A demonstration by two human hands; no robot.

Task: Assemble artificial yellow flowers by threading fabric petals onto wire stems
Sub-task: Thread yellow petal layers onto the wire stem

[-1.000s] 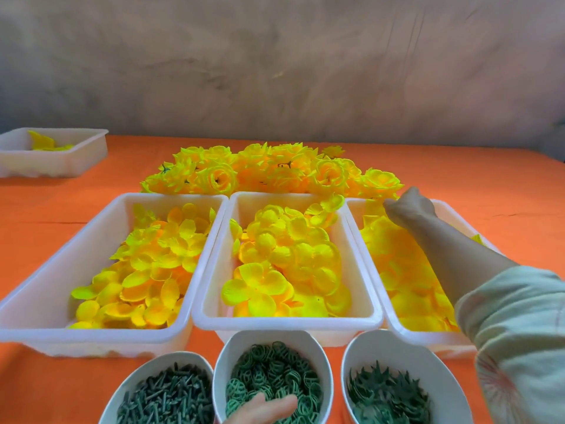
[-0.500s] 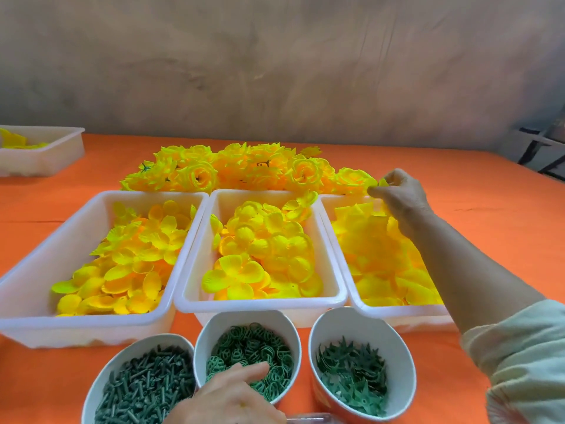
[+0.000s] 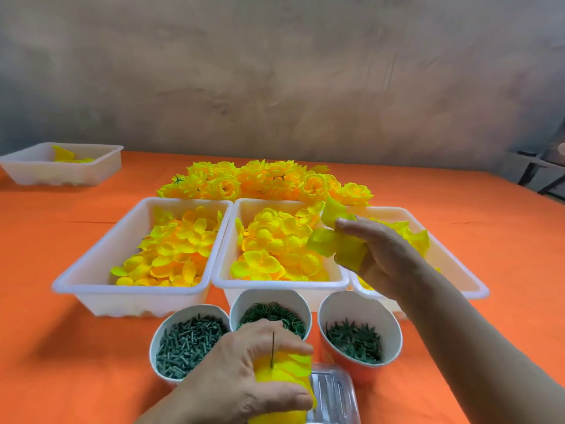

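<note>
My right hand (image 3: pixel 377 252) hovers over the gap between the middle tray (image 3: pixel 223 264) and right tray (image 3: pixel 464 270), pinching a pale yellow fabric petal piece (image 3: pixel 333 240). My left hand (image 3: pixel 244 374) is low at the front, gripping a half-built yellow flower (image 3: pixel 284 374) with a thin wire stem (image 3: pixel 272 347) sticking up through it. A heap of finished yellow flowers (image 3: pixel 263 182) lies behind the trays.
The left tray (image 3: pixel 88 270) holds yellow petals. Three white cups stand in front: green pegs (image 3: pixel 186 344), green rings (image 3: pixel 272 313), green calyx stars (image 3: pixel 354 341). A clear plastic box (image 3: pixel 333 396) sits by my left hand. Another white tray (image 3: pixel 61 166) is far left on the orange table (image 3: pixel 61 362).
My right hand pulled back from the far end of the right tray with a petal piece. My left hand rose into view holding the flower on its wire.
</note>
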